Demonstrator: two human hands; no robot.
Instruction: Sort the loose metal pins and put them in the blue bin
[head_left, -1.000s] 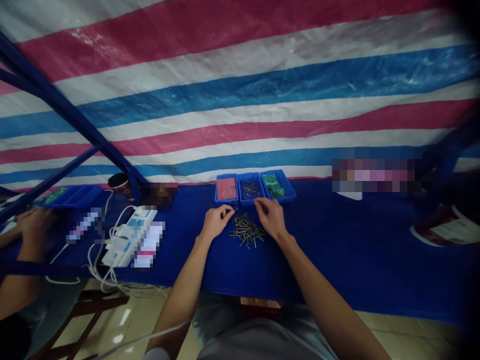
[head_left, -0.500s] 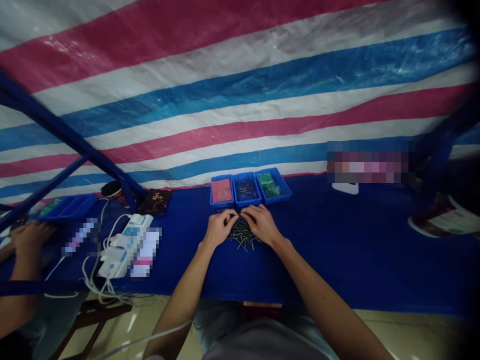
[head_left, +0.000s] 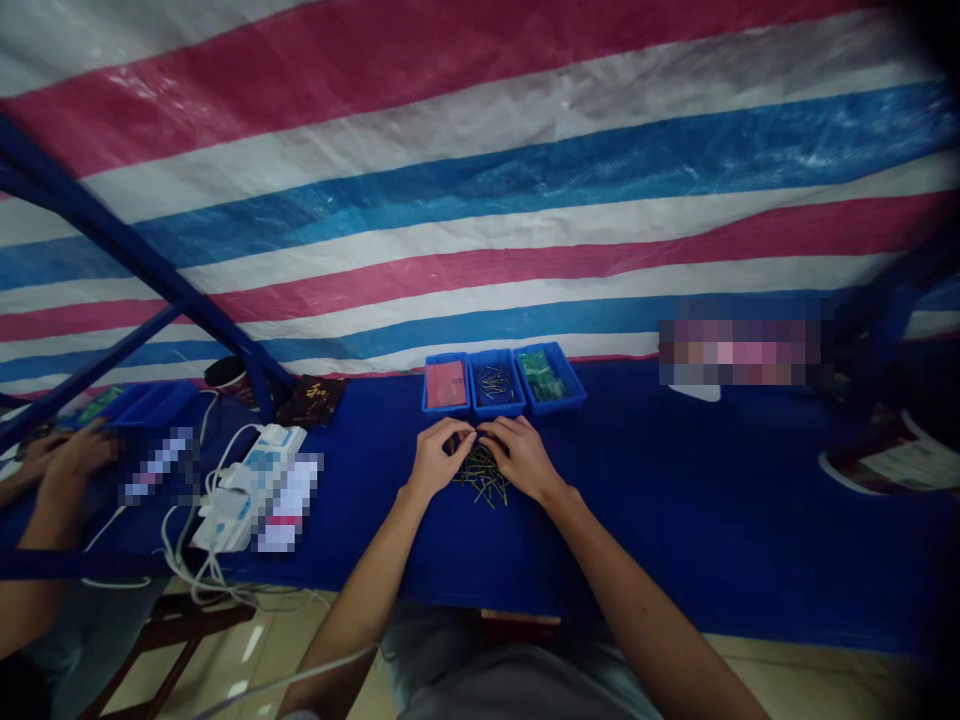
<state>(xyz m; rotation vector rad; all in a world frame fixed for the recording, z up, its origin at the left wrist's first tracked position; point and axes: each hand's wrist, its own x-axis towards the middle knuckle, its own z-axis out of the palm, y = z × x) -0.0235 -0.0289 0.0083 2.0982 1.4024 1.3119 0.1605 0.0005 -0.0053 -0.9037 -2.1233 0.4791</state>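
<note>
Hands: the left hand (head_left: 442, 460) and the right hand (head_left: 521, 458) reach forward, side by side, palms down, just above the bench (head_left: 637, 520)
Fingers: curved downward, tips nearly meeting; maybe pinching something, but too small to tell
Pins: a pile of thin metal pins (head_left: 481, 478) lies on the bench, directly beneath and between both hands
Trays: three blue trays stand just beyond the hands; the left tray (head_left: 424, 395) holds a red sheet (head_left: 446, 384), the middle tray (head_left: 495, 414) loose pins (head_left: 493, 383), the right tray (head_left: 553, 405) green circuit boards (head_left: 538, 376)
Nearby: a white power strip (head_left: 229, 530) with tangled cables (head_left: 176, 545); a co-worker's hand (head_left: 75, 452) far left
</note>
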